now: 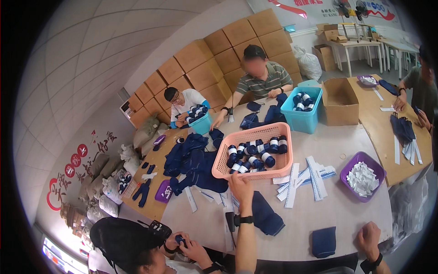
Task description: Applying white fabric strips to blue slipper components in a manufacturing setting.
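Left forearm (246, 251) nearest, black wristband (244, 220) on it. Left hand (241, 188): fingertips at near rim of peach plastic basket (219, 172); cannot tell if pinching it. Basket lies just beyond these fingers, holding navy fabric rolls (267, 159) in white bands. White ruler-marked strips (290, 188) to their right. Right hand (368, 235): fingers curled inward, contents cannot be told. Folded navy cloth (324, 242) left of those fingers; purple basket (361, 197) of white slips (362, 178) beyond them.

Pale desk (356, 217) carries pink basket (273, 172), teal bin (299, 122), open carton (342, 113), purple tray (353, 191). White rulers (290, 192) overlap beside basket. Navy cloth pile (187, 155) left, folded navy piece (324, 242) near edge.
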{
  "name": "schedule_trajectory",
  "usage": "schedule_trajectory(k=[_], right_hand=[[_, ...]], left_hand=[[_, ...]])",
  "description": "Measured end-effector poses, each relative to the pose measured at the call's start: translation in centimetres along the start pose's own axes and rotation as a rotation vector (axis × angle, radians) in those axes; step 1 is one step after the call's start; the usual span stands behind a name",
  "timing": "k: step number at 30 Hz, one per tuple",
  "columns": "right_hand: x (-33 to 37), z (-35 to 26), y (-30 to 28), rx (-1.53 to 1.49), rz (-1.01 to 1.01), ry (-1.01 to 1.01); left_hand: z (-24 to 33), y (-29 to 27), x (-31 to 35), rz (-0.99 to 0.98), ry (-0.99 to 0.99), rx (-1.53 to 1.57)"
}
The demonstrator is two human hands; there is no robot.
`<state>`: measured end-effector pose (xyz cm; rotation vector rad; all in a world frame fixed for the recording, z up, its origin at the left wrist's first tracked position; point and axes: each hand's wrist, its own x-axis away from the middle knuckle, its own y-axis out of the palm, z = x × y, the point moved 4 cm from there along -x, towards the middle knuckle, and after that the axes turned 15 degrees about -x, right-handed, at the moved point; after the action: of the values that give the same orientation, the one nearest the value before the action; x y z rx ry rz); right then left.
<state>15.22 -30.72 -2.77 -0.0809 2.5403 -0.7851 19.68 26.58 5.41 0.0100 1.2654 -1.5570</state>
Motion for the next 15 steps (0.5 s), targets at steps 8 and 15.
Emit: schedule_trajectory(k=[8, 15], right_hand=[[-0.3, -1.7, 0.1, -0.008, -0.144, 0.024], [0.3, -1.9, 0.3, 0.11, -0.186, 0.015]], left_hand=[[-12.8, -2.6, -7.3, 0.095, -0.326, -0.18], [-16.3, 1.7, -11.6, -0.116, -0.17, -0.202]])
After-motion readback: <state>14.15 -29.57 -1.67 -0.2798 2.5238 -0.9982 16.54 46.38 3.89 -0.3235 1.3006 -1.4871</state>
